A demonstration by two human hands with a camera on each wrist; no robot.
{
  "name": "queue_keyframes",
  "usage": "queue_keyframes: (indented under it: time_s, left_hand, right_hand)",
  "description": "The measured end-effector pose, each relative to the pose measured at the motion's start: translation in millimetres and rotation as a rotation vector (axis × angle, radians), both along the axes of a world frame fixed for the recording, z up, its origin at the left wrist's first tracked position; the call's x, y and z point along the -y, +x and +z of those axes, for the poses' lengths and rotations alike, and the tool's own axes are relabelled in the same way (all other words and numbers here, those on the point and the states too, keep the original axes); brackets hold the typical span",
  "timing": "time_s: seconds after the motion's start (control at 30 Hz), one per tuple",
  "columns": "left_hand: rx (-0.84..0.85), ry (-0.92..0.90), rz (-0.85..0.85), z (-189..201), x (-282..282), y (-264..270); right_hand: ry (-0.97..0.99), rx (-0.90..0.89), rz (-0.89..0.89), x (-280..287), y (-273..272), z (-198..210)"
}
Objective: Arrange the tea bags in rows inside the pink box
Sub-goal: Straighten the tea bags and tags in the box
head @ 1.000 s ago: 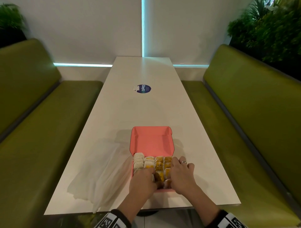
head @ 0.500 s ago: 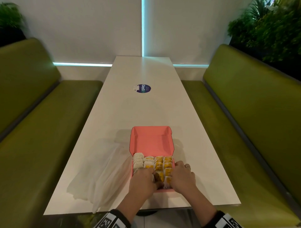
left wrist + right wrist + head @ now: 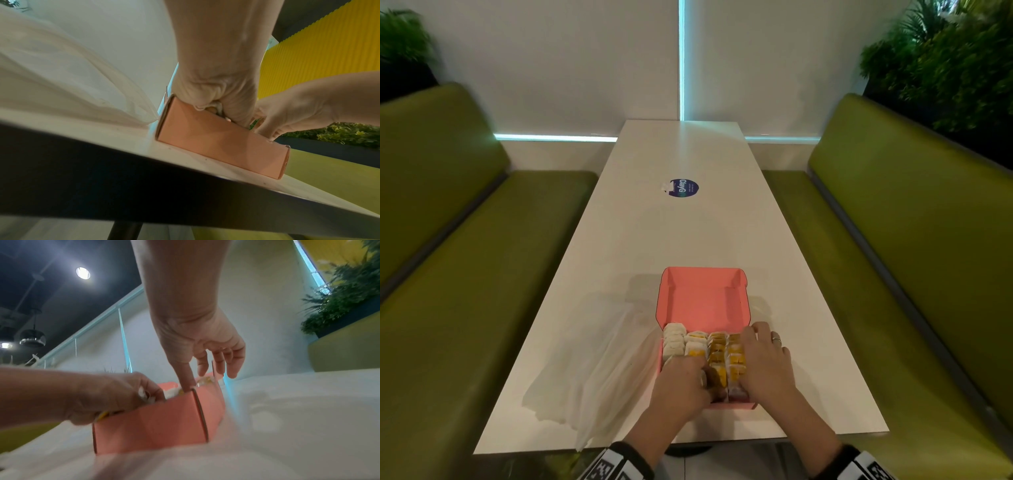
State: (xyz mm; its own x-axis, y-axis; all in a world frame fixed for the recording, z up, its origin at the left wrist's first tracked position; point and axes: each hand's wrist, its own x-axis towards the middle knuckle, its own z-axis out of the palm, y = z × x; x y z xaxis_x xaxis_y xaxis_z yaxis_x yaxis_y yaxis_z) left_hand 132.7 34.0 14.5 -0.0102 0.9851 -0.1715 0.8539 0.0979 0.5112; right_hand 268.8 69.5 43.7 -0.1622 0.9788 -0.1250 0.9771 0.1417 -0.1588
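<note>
Head view shows us the pink box [image 3: 702, 298] lying open near the front edge of the white table [image 3: 681, 233], with tea bags [image 3: 717, 349] standing in 4 rows inside. Our left hand [image 3: 683, 380] has its fingers curled down around tea bags at the near left of the box, and our right hand [image 3: 765, 363] lies with straight fingers spread along the right-hand row, thumb inside the wall. Just left of the box we see a translucent plastic bag [image 3: 592, 359]
</note>
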Motion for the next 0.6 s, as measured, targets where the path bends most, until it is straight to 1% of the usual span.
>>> queue_keyframes:
  time_s: [0.1,0.17,0.23,0.33,0.4,0.47,0.6]
  left_hand:
    - [-0.025,-0.007,-0.008,0.8,0.4,0.0]
    - [-0.017,-0.010,-0.003,-0.1,-0.4,-0.6]
    - [-0.020,-0.007,-0.001,0.5,0.1,-0.5]
    - [-0.030,0.016,-0.015,-0.6,-0.2,-0.1]
    - [-0.044,0.026,-0.012,1.0,0.0,0.4]
    - [-0.040,0.035,-0.003,1.1,-0.3,-0.2]
    - [-0.015,0.043,-0.005,2.1,0.7,-0.4]
  right_hand:
    - [-0.004,-0.084,-0.014,1.6,7.7,14.1]
    - [0.028,-0.048,0.013,6.2,10.9,25.0]
    - [0.028,0.025,0.087,13.0,11.6,32.1]
    - [-0.160,0.225,0.217,21.7,7.0,30.1]
    - [-0.285,0.304,0.236,21.9,2.9,19.5]
    - [-0.337,0.294,0.214,18.0,-0.1,8.3]
    - [-0.379,0.170,0.160,8.5,-0.9,-3.7]
